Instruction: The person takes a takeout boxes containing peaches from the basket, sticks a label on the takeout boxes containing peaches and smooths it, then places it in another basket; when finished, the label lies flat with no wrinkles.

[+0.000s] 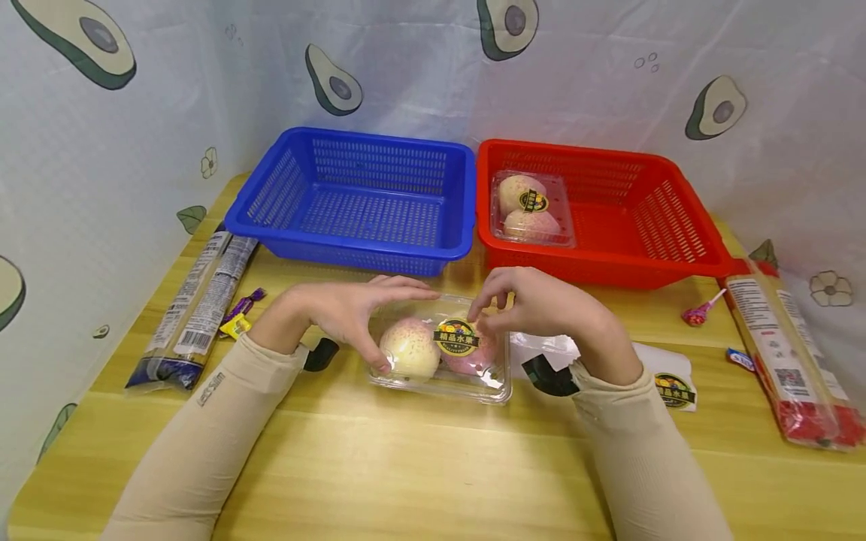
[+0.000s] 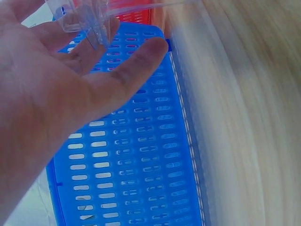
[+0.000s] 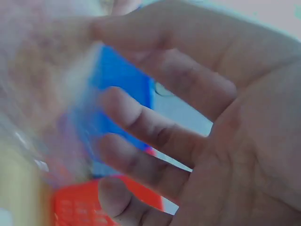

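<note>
Currently: both hands on fruit box

Left hand [image 1: 352,312] grips the left end of the clear fruit box [image 1: 440,352], thumb on the near side, fingers curved over the lid. Right hand [image 1: 541,304] pinches at the round label [image 1: 456,336] on the lid, fingers bent. Box rests on the worktop [image 1: 406,466], centre, holding two pale pink fruits. Far left: blue basket [image 1: 358,197]. Far right: red basket [image 1: 609,210] containing a second fruit box [image 1: 531,209].
</note>
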Tool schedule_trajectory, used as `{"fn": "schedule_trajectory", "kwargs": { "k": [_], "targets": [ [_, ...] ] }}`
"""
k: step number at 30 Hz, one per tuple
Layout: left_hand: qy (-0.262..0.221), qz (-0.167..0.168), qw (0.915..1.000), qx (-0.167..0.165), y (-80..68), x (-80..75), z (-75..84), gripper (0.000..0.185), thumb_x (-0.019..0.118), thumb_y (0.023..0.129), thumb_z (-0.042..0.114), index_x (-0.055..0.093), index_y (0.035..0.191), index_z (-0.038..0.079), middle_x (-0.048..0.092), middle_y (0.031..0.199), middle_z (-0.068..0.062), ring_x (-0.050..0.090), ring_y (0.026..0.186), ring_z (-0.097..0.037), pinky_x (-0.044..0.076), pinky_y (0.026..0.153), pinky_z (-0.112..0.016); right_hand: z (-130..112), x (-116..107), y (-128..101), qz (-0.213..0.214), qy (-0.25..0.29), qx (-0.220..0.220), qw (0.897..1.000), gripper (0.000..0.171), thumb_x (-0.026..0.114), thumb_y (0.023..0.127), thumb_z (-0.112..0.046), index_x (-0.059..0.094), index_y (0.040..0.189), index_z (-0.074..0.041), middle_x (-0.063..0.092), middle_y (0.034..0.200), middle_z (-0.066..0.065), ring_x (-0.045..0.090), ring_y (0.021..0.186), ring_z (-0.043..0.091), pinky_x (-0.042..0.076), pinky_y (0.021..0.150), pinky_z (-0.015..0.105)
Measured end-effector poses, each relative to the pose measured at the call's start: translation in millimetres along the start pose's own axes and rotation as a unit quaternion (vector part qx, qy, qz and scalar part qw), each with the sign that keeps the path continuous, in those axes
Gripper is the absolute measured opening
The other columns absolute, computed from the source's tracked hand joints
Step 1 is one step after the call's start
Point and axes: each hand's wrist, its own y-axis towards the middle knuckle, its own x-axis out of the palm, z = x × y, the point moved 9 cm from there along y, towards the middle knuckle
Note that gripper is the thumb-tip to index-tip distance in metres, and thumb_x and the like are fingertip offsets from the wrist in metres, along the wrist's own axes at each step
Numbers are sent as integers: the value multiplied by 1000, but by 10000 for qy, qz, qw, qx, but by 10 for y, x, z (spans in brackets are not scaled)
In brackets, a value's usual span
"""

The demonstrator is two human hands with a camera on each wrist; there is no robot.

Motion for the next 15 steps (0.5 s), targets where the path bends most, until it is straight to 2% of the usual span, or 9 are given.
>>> {"fn": "schedule_trajectory", "kwargs": {
  "k": [7, 15],
  "targets": [
    [-22, -36, 10000, 81, 3, 7, 17, 111, 88, 71, 39, 26, 161, 20, 17, 165, -6, 11, 149, -24, 22, 115, -59, -12, 98, 66, -87, 99, -83, 9999, 28, 73, 79, -6, 76, 103, -21, 61, 100, 1, 53, 95, 23, 51, 81, 39],
    [-81, -66, 9999, 88, -5, 19, 13, 111, 89, 71, 37, 26, 161, 15, 15, 165, -7, 10, 149, -24, 21, 116, -58, -244, 193, 90, 21, -504, -341, 9981, 33, 77, 75, -13, 73, 104, -27, 54, 102, 5, 49, 97, 27, 46, 79, 39]
  ]
}}
